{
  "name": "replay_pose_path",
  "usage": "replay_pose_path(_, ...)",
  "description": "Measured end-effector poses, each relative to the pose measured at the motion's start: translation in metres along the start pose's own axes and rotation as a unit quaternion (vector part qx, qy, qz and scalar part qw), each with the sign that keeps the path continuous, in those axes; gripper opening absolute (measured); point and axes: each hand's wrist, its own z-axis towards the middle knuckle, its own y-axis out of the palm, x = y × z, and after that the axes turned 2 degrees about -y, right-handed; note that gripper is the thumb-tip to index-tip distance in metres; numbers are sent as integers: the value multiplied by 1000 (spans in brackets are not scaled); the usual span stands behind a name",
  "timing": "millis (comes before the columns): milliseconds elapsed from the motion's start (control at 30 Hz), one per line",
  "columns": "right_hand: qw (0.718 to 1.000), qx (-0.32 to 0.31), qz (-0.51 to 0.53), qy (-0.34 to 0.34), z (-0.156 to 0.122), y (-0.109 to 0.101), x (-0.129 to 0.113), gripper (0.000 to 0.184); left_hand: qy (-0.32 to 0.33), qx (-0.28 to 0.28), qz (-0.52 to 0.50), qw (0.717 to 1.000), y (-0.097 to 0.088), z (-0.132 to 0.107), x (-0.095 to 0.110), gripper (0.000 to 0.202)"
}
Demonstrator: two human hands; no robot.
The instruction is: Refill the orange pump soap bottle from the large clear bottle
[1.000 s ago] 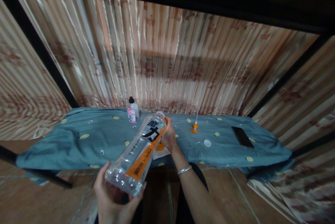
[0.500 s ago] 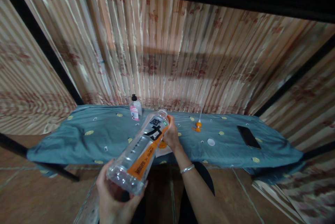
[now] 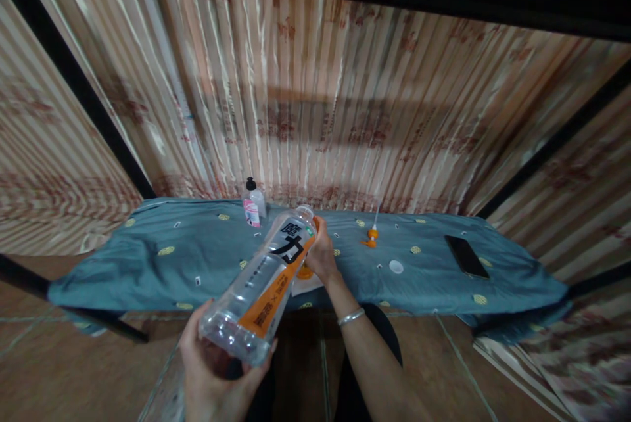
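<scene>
A large clear plastic bottle (image 3: 251, 300) with an orange label and black characters is tilted, its base toward me and its open mouth away. My left hand (image 3: 217, 363) is closed around its base. My right hand (image 3: 323, 251) is closed beside the neck end, its fingers partly hidden behind the bottle. Just below that hand, an amber-orange item (image 3: 305, 271) with white under it shows only in part. An orange pump top (image 3: 372, 236) with a clear tube lies to the right, near a round white disc (image 3: 396, 267).
A green-blue patterned cloth (image 3: 148, 271) covers the low table. At the back left stands a small clear bottle (image 3: 252, 204) with a black cap and pink label. A dark phone (image 3: 466, 256) lies on the right. Black frame bars (image 3: 89, 87) and a striped curtain (image 3: 305, 67) surround the table.
Almost nothing differs. The view has shifted very slightly, while both hands and the bottle keep the same pose.
</scene>
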Motion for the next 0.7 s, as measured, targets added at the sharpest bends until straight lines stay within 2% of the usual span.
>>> replay_pose_path(400,1000,-5,-4,4,0,0,1,70,-37,2,-37,999,5,-1,8,93)
replay_pose_path(700,1000,-2,-5,1,1,-1,-2,65,-51,7,-47,998,7,-1,13,94)
